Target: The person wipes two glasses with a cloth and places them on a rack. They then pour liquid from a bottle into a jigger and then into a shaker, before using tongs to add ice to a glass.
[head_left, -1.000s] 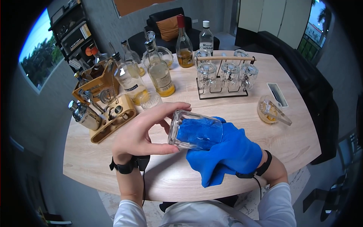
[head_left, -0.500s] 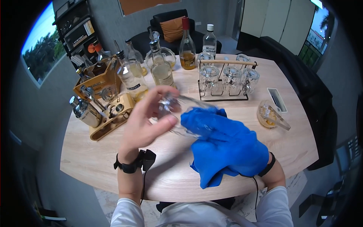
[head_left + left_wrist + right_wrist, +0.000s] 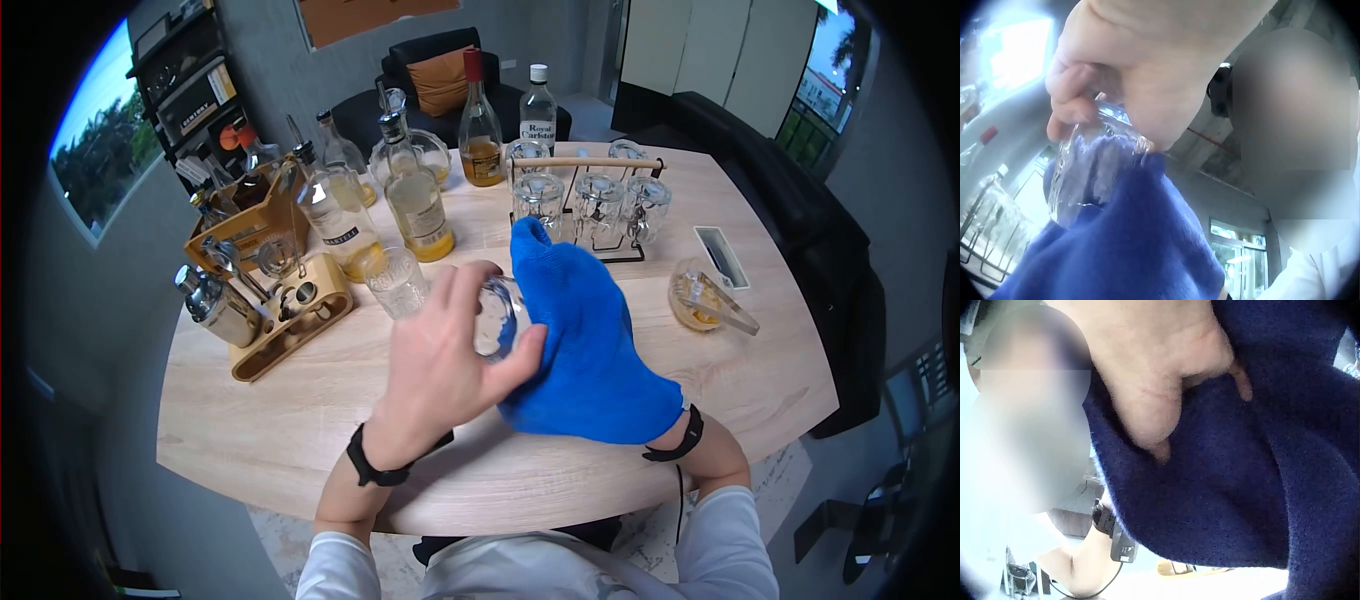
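A clear glass (image 3: 1075, 181) is tilted between both hands, with blue cloth visible inside it in the left wrist view. My left hand (image 3: 440, 355) grips the base end of the glass, thumb on one side and fingers on the other. The blue cloth (image 3: 590, 350) drapes over my right hand, hiding it in the head view. From the right wrist camera, my right hand (image 3: 1160, 369) shows under the cloth (image 3: 1222, 487), its fingertips covered by the fabric; their hold on cloth or glass is hidden.
Another glass (image 3: 397, 283) stands just beyond my left hand. Behind it are several bottles (image 3: 418, 205), with a wooden bar tool stand (image 3: 290, 325) and shaker (image 3: 215, 305) at left. A rack (image 3: 610, 163) of upturned glasses stands behind the cloth; a bowl with tongs (image 3: 697, 300) is at right.
My left hand has moved right and turned over the glass base. The glass has turned, its base now facing more toward the head camera, and the cloth-covered hand has risen behind it.
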Demonstrator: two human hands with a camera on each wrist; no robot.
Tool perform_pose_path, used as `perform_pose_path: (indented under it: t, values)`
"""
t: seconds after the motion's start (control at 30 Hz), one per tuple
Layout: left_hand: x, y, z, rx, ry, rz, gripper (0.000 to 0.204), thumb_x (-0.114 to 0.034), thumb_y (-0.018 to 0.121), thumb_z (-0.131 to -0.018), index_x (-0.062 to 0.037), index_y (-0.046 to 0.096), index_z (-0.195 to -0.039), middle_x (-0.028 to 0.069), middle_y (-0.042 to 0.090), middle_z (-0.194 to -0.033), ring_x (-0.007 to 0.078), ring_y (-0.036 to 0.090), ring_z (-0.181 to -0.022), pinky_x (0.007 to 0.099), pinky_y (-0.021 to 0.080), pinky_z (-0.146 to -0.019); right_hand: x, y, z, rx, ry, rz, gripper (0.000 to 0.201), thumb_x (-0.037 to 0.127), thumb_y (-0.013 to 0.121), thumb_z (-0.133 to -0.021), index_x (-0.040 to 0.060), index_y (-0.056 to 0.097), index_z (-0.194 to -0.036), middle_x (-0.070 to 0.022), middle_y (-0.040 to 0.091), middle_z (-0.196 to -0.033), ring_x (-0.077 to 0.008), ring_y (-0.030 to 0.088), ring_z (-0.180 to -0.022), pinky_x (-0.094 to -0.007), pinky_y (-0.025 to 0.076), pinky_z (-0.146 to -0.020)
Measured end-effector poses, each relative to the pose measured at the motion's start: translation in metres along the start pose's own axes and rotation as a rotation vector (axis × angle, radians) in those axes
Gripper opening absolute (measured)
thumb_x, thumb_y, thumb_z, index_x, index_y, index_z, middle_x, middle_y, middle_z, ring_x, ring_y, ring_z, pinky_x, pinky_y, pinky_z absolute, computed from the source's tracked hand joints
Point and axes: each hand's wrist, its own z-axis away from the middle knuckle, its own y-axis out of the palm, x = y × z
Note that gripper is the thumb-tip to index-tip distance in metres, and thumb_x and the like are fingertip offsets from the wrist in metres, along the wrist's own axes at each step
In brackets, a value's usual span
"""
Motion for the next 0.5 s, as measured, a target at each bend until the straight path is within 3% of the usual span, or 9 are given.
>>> perform_pose_path:
  t: [0.13,0.23,0.33,0.43,0.47,0.5]
  values:
    - [-0.003,0.005,0.004,0.025,0.009,0.005,0.048,-0.034,0.073,-0.078,0.0013,0.058,-0.107,0.0152,0.06,-0.088,0.0304,0.063,-0.066,0.0378,0.052,-0.054,-0.004,-0.002,0.005,-0.08,-0.025,-0.109,0.07,0.023,0.078,-0.067,0.0011,0.048,-0.127,-0.0205,0.056,-0.108,-0.0384,0.057,-0.096,-0.0473,0.045,-0.081]
    - [-0.005,0.0,0.005,0.036,-0.006,0.068,0.046,-0.033,0.073,-0.078,0.0015,0.058,-0.105,0.0158,0.06,-0.088,0.0302,0.063,-0.066,0.0372,0.052,-0.055,0.005,-0.018,0.001,0.116,0.051,-0.128,0.073,0.026,0.079,-0.068,0.0026,0.048,-0.13,-0.0199,0.056,-0.112,-0.038,0.057,-0.099,-0.0459,0.046,-0.084]
    - [-0.006,-0.008,0.001,0.056,-0.016,0.173,0.043,-0.031,0.072,-0.079,0.0004,0.058,-0.104,0.0162,0.061,-0.086,0.0285,0.063,-0.067,0.0358,0.051,-0.057,0.005,-0.016,0.002,0.191,0.065,-0.045,0.079,0.031,0.08,-0.071,0.0022,0.044,-0.137,-0.0206,0.056,-0.121,-0.0381,0.058,-0.105,-0.0437,0.046,-0.091]
    - [-0.002,-0.02,-0.003,0.107,-0.134,0.26,0.039,-0.029,0.071,-0.08,-0.0013,0.058,-0.104,0.0152,0.063,-0.081,0.0265,0.063,-0.065,0.0339,0.05,-0.058,0.0,-0.01,0.005,0.148,0.01,-0.066,0.084,0.036,0.081,-0.073,0.0022,0.042,-0.139,-0.0208,0.055,-0.125,-0.037,0.057,-0.109,-0.0429,0.046,-0.093]
    - [0.001,-0.024,-0.005,0.113,-0.195,0.332,0.032,-0.026,0.067,-0.084,-0.0024,0.058,-0.104,0.0116,0.063,-0.073,0.0204,0.061,-0.063,0.0304,0.047,-0.057,-0.003,-0.008,0.008,0.135,-0.003,-0.093,0.089,0.037,0.083,-0.071,0.0031,0.041,-0.141,-0.0192,0.055,-0.127,-0.0355,0.057,-0.112,-0.0429,0.046,-0.094]
    - [0.004,-0.025,-0.006,0.117,-0.193,0.332,0.032,-0.026,0.067,-0.084,-0.0024,0.058,-0.104,0.0116,0.063,-0.073,0.0204,0.061,-0.063,0.0304,0.047,-0.057,-0.006,-0.005,0.01,0.126,-0.008,-0.106,0.091,0.037,0.085,-0.07,0.0035,0.04,-0.142,-0.0184,0.054,-0.128,-0.0348,0.057,-0.113,-0.0428,0.046,-0.094]
